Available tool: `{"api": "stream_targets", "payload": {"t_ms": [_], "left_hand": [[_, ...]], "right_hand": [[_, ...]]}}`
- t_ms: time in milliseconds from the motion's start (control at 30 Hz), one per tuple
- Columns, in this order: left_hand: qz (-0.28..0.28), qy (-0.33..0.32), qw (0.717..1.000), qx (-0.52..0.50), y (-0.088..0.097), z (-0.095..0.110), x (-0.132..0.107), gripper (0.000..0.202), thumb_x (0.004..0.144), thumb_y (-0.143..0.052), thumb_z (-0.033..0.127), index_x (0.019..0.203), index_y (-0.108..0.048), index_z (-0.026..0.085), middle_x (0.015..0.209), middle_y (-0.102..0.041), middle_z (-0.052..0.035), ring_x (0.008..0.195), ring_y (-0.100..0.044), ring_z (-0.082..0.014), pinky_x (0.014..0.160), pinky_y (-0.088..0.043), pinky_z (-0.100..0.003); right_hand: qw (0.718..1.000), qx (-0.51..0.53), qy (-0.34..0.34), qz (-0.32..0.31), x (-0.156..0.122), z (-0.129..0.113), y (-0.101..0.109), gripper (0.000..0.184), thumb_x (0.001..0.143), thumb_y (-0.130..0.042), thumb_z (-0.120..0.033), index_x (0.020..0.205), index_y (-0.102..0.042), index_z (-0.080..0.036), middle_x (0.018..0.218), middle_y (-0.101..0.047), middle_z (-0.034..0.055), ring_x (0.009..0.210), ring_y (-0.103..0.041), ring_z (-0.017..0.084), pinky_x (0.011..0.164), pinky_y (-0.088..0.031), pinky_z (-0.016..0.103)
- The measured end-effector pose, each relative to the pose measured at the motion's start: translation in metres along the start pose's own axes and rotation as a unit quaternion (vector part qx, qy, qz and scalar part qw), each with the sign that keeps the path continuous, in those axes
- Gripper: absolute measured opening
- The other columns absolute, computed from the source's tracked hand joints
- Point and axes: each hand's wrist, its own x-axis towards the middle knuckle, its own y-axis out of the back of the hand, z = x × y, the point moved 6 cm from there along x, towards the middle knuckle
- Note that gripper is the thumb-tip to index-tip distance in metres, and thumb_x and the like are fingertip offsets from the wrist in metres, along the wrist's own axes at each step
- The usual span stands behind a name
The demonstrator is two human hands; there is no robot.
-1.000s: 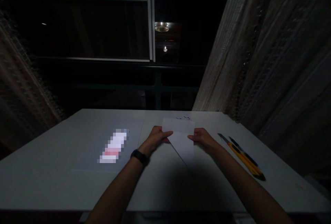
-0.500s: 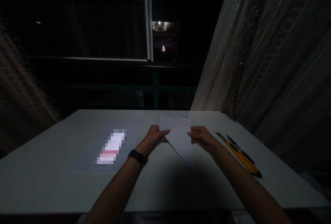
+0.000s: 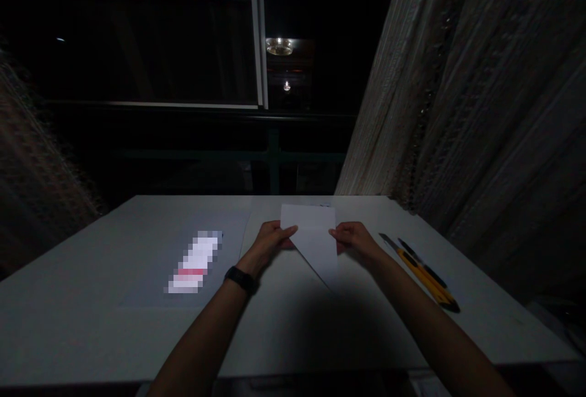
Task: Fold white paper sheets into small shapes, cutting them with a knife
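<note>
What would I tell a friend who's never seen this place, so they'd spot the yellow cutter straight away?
At the white table by the dark window, find the right hand holding a white paper, then look to its right. Two slim things lie there side by side. The yellow cutter is the wider one, nearer the forearm; its neighbour is a thin, black, pen-like object.
</note>
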Motion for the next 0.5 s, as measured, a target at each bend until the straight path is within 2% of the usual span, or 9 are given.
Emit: {"api": "stream_targets", "payload": {"t_ms": [100,267,400,500], "left_hand": [[0.005,-0.008,1.0,-0.012,0.002,0.0,0.002,0.04,0.057,-0.078,0.028,0.087,-0.066,0.006,0.087,-0.069,-0.015,0.074,-0.067,-0.0221,0.069,-0.055,-0.032],[0.05,-0.014,0.999,-0.014,0.007,0.002,0.002,0.036,0.056,-0.079,0.028,0.082,-0.065,0.006,0.082,-0.069,-0.014,0.07,-0.067,-0.0201,0.066,-0.055,-0.029],[0.021,-0.018,0.999,-0.03,0.0,0.004,-0.001,0.038,0.06,-0.077,0.028,0.089,-0.064,0.007,0.089,-0.069,-0.0136,0.075,-0.066,-0.0208,0.07,-0.055,-0.031],[0.006,-0.011,0.999,-0.041,-0.006,0.002,-0.003,0.044,0.056,-0.079,0.025,0.092,-0.063,0.008,0.093,-0.068,-0.0142,0.079,-0.066,-0.0222,0.072,-0.055,-0.034]], "right_hand": [[1.0,-0.012,0.008,0.017,0.001,-0.001,0.001,0.041,0.051,-0.074,-0.051,0.05,-0.052,-0.016,0.043,-0.057,-0.0004,0.038,-0.052,0.012,0.041,-0.042,0.024],[0.999,-0.038,0.024,-0.001,-0.001,-0.002,0.0,0.039,0.049,-0.077,-0.047,0.056,-0.055,-0.016,0.047,-0.059,-0.0001,0.042,-0.054,0.013,0.045,-0.044,0.025],[0.998,-0.046,0.03,0.007,-0.002,-0.002,0.001,0.037,0.051,-0.077,-0.045,0.054,-0.054,-0.016,0.045,-0.059,0.0003,0.041,-0.054,0.013,0.045,-0.043,0.025],[0.999,-0.023,0.029,0.002,-0.001,-0.001,0.0,0.037,0.051,-0.077,-0.044,0.056,-0.054,-0.016,0.046,-0.06,0.0005,0.041,-0.055,0.013,0.044,-0.043,0.025]]}}
